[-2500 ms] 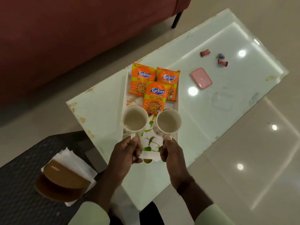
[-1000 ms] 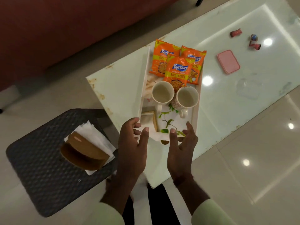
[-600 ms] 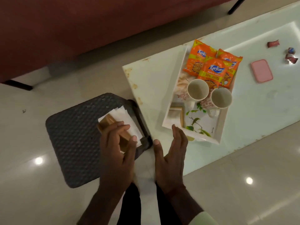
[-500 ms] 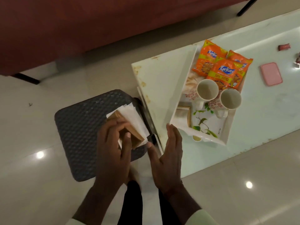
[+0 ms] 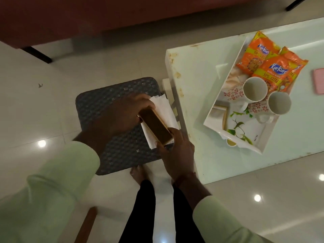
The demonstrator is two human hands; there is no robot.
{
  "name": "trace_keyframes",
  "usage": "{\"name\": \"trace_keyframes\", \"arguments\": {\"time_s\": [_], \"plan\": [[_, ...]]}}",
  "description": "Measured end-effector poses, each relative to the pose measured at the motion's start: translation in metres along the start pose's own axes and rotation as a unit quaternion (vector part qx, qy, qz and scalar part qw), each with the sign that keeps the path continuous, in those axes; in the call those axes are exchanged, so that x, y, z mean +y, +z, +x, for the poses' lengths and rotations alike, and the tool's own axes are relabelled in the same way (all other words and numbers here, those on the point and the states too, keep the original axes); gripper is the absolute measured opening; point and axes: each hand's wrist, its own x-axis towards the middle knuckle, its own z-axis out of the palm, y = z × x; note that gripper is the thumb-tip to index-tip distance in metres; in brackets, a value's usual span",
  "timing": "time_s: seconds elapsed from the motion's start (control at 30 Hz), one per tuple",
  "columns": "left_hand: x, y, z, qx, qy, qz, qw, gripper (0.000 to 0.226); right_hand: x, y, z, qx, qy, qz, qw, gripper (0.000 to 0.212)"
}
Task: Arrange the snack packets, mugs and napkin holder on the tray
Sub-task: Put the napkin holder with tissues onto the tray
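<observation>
A brown wooden napkin holder (image 5: 155,127) with white napkins (image 5: 164,109) stands on a dark woven stool. My left hand (image 5: 121,114) grips its far end and my right hand (image 5: 175,151) grips its near end. To the right, a white tray (image 5: 210,118) with a leaf print rests on the glass table. Orange snack packets (image 5: 278,71) lie at its far end. Two white mugs (image 5: 255,88) (image 5: 279,102) stand side by side in the tray's middle.
The dark woven stool (image 5: 108,106) sits left of the white glass table (image 5: 196,76). A red sofa (image 5: 87,14) runs along the top. A pink case (image 5: 319,83) lies at the table's right edge. My legs (image 5: 145,207) and foot are below.
Both hands let go of the mugs on the tray and swung left to the stool. They have now closed on the two ends of the napkin holder.
</observation>
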Motion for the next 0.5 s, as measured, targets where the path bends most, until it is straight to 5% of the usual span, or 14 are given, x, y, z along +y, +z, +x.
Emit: {"name": "trace_keyframes", "arguments": {"time_s": [0.5], "plan": [[0.024,0.009,0.020,0.054,0.087,-0.066,0.992,0.058,0.016,-0.064,0.013,0.033,-0.007,0.026,0.999,0.053]]}}
